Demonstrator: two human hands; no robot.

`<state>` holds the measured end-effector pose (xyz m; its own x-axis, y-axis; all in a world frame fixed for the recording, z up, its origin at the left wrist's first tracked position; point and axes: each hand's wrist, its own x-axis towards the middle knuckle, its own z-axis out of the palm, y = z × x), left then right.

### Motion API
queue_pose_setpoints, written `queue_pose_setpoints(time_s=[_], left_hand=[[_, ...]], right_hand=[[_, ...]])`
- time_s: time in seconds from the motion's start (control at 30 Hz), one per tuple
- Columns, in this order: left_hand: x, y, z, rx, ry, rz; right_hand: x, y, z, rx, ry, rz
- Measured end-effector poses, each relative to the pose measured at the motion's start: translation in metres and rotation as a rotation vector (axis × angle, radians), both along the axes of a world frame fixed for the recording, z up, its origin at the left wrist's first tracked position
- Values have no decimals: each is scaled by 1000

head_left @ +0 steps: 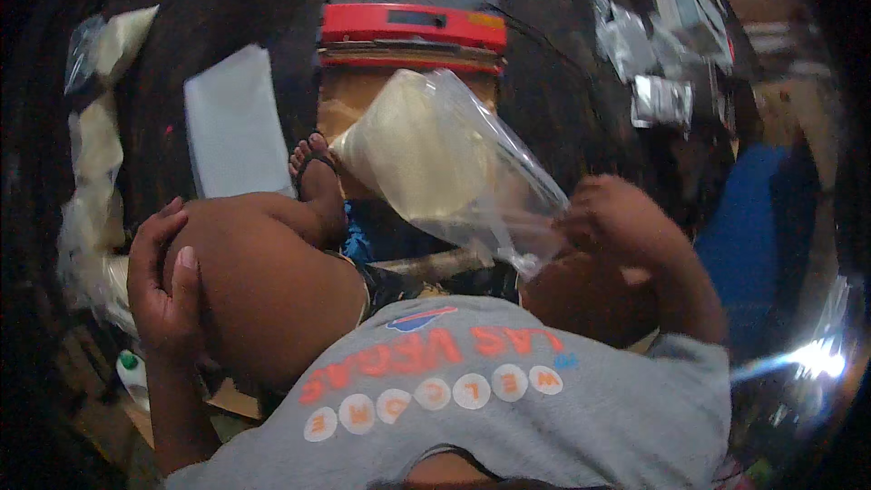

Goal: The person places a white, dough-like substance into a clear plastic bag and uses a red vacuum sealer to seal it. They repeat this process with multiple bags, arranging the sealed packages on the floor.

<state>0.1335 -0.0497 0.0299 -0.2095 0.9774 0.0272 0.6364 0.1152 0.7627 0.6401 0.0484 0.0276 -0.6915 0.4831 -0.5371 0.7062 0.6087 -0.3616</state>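
Observation:
A clear plastic bag [426,145], partly filled with a cream-coloured powder, leans across the middle in front of me. Its filled end lies over a brown cardboard surface [340,95]. My right hand [621,222] is closed on the bag's loose, unfilled end, at the right; the fingertips are blurred. My left hand [163,286] rests on my left knee with the fingers apart and nothing in it. Just beyond the bag stands a long red device [408,25] that looks like a bag sealer, with a dark slot on its face.
At left lies a stack of white sheets or flat bags [234,122]. Several cream-filled bags [95,145] line the far left. Silver packets [660,102] and a pale box [691,9] sit at the upper right. A green-capped bottle [132,370] stands at lower left; something blue [748,227] is at right.

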Motion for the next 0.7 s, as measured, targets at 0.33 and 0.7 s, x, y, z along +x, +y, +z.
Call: queue_pose_setpoints(time_s=[0.33,0.7], left_hand=[[127,152,-6,-601,209,-675],[217,208,-128,-822,-416,-442]], right_hand=[[-10,47,-10,-90,-119,-611],[-8,55,-87,-288,200,-818]])
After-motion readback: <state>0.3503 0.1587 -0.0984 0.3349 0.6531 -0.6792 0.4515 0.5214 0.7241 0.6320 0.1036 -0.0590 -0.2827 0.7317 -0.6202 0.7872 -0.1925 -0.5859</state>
